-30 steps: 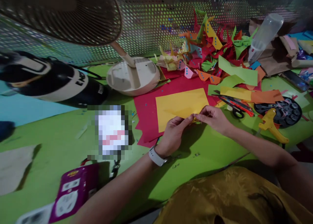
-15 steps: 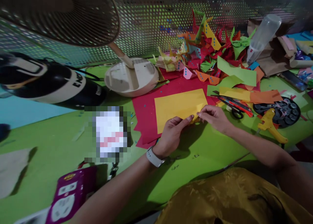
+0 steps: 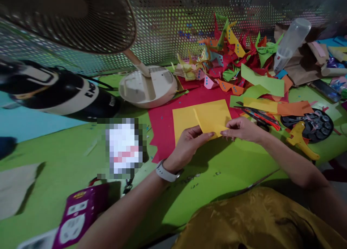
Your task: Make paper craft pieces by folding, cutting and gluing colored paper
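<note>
A yellow sheet of paper (image 3: 184,122) lies over red paper (image 3: 159,131) on the green table. A smaller folded piece of yellow paper (image 3: 213,119) sits above the sheet, one flap bent up at its left. My left hand (image 3: 189,146), with a pale watch band on its wrist, pinches this piece near its lower left edge. On its lower right corner, the thumb and fingertips of my right hand (image 3: 241,129) are closed. Both hands are close together at the near edge of the paper.
Behind the sheet is a heap of folded coloured paper (image 3: 225,57). Scissors (image 3: 261,124), a yellow glue gun (image 3: 300,140) and a black round tray (image 3: 322,124) lie to the right. A fan base (image 3: 162,86), black bottle (image 3: 81,93) and purple packet (image 3: 76,212) are left.
The small yellow piece now shows opened out, with a flap lifted at its left. My left hand has shifted slightly left and down; my right hand has moved slightly right.
</note>
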A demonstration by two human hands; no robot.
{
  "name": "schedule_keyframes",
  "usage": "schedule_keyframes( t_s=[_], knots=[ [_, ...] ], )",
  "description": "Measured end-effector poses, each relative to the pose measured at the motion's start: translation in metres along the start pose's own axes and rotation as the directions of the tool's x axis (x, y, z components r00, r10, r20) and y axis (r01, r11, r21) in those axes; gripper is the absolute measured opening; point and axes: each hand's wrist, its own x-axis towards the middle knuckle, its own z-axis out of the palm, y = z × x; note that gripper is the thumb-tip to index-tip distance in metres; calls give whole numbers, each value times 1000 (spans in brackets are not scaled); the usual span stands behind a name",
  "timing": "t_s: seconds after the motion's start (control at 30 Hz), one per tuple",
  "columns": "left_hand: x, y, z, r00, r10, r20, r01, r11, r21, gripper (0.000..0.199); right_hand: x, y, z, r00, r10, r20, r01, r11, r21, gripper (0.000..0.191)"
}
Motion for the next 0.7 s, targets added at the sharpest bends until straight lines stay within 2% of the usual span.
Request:
schedule_keyframes(
  t_s=[0.07,0.17,0.27,0.7],
  knots=[
    [1,0,0,1000,-26,16,26,1000,-10,30,0,0,-1,1000,-8,-4,8,1000,2,37],
    [0,-1,2,992,-86,96,86,996,1,25,0,2,2,998,-52,-38,50,998,-48,38],
    [-2,-2,3,984,-98,150,99,995,7,19,0,4,5,997,-68,-37,65,994,-90,38],
    [4,1,-7,984,-114,136,104,992,77,16,1,2,5,996,-49,-72,43,996,-76,33]
  ],
)
